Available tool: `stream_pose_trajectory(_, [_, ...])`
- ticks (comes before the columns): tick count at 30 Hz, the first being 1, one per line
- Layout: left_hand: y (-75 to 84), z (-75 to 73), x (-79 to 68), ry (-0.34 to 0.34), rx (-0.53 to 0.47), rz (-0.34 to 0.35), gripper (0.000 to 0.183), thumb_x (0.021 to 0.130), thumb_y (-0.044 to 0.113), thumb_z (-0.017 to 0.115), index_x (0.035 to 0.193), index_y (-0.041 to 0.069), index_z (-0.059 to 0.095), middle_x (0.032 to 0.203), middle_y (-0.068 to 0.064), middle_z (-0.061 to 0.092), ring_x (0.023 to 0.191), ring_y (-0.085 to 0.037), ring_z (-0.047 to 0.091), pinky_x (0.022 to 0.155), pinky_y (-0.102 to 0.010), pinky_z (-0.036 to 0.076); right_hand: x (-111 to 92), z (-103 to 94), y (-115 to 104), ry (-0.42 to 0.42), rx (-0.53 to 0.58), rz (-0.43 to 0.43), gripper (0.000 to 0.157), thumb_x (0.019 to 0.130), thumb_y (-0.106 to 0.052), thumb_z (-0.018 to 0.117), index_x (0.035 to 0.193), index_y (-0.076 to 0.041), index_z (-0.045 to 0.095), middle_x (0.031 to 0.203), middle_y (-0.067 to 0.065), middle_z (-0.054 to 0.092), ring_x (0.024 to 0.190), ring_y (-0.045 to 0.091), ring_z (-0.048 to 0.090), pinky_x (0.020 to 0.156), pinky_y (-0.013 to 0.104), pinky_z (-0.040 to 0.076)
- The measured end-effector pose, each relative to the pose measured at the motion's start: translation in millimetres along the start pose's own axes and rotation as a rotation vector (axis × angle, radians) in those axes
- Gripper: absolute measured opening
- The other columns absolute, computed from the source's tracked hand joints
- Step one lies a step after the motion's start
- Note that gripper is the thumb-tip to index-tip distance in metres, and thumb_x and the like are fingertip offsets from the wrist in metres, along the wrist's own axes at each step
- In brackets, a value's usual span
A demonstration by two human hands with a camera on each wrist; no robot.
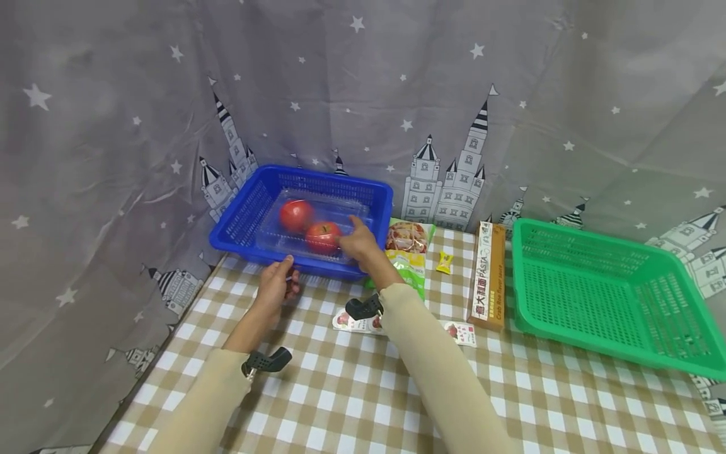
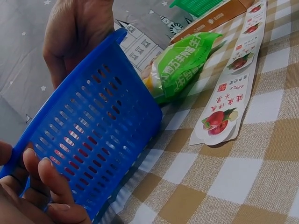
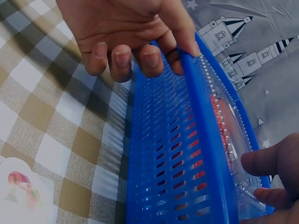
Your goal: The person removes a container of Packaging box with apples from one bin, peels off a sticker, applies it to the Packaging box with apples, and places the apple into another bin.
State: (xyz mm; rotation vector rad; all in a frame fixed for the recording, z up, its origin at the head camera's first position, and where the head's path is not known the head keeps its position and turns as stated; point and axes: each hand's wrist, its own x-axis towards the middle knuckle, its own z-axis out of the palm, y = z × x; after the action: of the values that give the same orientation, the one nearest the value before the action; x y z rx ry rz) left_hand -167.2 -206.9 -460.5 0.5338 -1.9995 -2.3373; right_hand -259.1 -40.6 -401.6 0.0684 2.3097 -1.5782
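Observation:
A blue plastic basket [image 1: 329,268] stands at the back left of the table. Inside it lies a clear plastic box [image 1: 347,207] with two red apples, one on the left [image 1: 295,215] and one on the right [image 1: 322,237]. My left hand [image 1: 273,287] holds the basket's front rim, thumb on top and fingers loosely curled below, as the right wrist view also shows. Over the basket's right part is my right hand [image 1: 360,242], fingers extended by the right apple and the box's edge. Whether its fingertips touch the box, I cannot tell.
Right of the basket lie a green food bag [image 1: 412,268], a small yellow packet [image 1: 445,262] and a pasta box [image 1: 489,275]. A paper strip with apple pictures [image 1: 356,322] lies in front, partly behind the right sleeve. A green basket [image 1: 590,302] stands at the right.

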Motion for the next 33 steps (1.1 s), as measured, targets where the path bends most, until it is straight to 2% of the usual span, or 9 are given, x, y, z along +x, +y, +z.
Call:
stream_pose_trajectory(4, [-0.2,0.6,0.8,0.003,0.000,-0.009,0.029,0.105,0.032,0.045,0.089,0.009,0.045,0.064,0.007,0.051,0.048,-0.005,0.047,0.043,-0.017,0.033,0,0.8,2,0.043,-0.015,-0.016,0.070,0.091,-0.004,0.065,0.153,-0.017,0.035,0.148,0.018,0.041,0.110,0.029,0.053,0.071,0.035,0.054])
stream_pose_trajectory(9, [-1.1,0.2,0.7,0.002,-0.006,-0.013,0.028,0.105,0.032,0.045,0.089,0.009,0.044,0.065,0.007,0.051,0.049,-0.005,0.047,0.043,-0.017,0.033,0,3.6,1,0.080,-0.007,0.001,0.071,0.088,0.001,0.065,0.151,-0.020,0.040,0.147,0.017,0.043,0.074,0.019,0.054,0.052,0.029,0.048])
stream_pose_trajectory(12, [-1.3,-0.3,0.9,-0.001,-0.003,-0.013,0.029,0.105,0.033,0.045,0.089,0.009,0.043,0.066,0.007,0.051,0.049,-0.005,0.047,0.044,-0.017,0.033,-1,5.2,-2,0.103,0.009,0.007,0.076,0.084,0.009,0.061,0.151,-0.021,0.042,0.147,0.016,0.044,0.079,0.022,0.057,0.043,0.024,0.040])
stream_pose_trajectory(14, [-1.4,-0.2,1.2,-0.002,0.000,-0.012,0.030,0.105,0.033,0.045,0.088,0.009,0.043,0.066,0.007,0.051,0.049,-0.005,0.048,0.045,-0.017,0.034,-4,5.0,-4,0.117,0.011,-0.003,0.079,0.080,0.013,0.059,0.150,-0.021,0.043,0.148,0.015,0.043,0.099,0.024,0.055,0.041,0.022,0.036])
stream_pose_trajectory(16, [-1.3,0.0,1.2,-0.003,0.001,-0.009,0.030,0.105,0.033,0.045,0.088,0.009,0.043,0.066,0.007,0.051,0.050,-0.005,0.048,0.045,-0.017,0.034,-8,4.5,-7,0.127,0.013,-0.028,0.082,0.076,0.015,0.057,0.149,-0.020,0.044,0.148,0.014,0.043,0.116,0.028,0.048,0.043,0.022,0.036])
stream_pose_trajectory(18, [-0.8,0.0,1.1,-0.002,0.000,-0.006,0.030,0.105,0.034,0.045,0.088,0.009,0.044,0.066,0.007,0.051,0.050,-0.005,0.048,0.045,-0.017,0.034,-12,3.6,-10,0.137,0.004,-0.059,0.083,0.074,0.016,0.055,0.149,-0.019,0.045,0.148,0.015,0.043,0.117,0.028,0.047,0.049,0.023,0.041])
stream_pose_trajectory(21, [0.1,0.1,0.6,-0.003,0.003,-0.004,0.030,0.105,0.034,0.045,0.088,0.009,0.044,0.066,0.007,0.051,0.050,-0.005,0.048,0.045,-0.017,0.035,-16,2.9,-13,0.159,-0.021,-0.100,0.083,0.073,0.015,0.056,0.148,-0.019,0.047,0.146,0.017,0.045,0.119,0.028,0.045,0.068,0.029,0.049])
stream_pose_trajectory(25, [0.9,0.8,-0.4,-0.002,-0.002,-0.007,0.029,0.105,0.033,0.045,0.088,0.010,0.044,0.066,0.007,0.051,0.049,-0.004,0.047,0.044,-0.017,0.034,-18,2.1,-14,0.193,-0.066,-0.128,0.082,0.073,0.013,0.057,0.147,-0.023,0.049,0.142,0.021,0.044,0.125,0.029,0.041,0.093,0.037,0.045])
stream_pose_trajectory(33, [-1.0,0.9,0.5,0.005,-0.005,0.000,0.029,0.105,0.032,0.044,0.088,0.009,0.044,0.067,0.006,0.051,0.050,-0.005,0.048,0.044,-0.017,0.034,-24,-4.3,-16,0.242,-0.087,-0.208,0.085,0.069,0.014,0.058,0.144,-0.026,0.053,0.139,0.020,0.047,0.129,0.028,0.040,0.088,0.039,0.047])
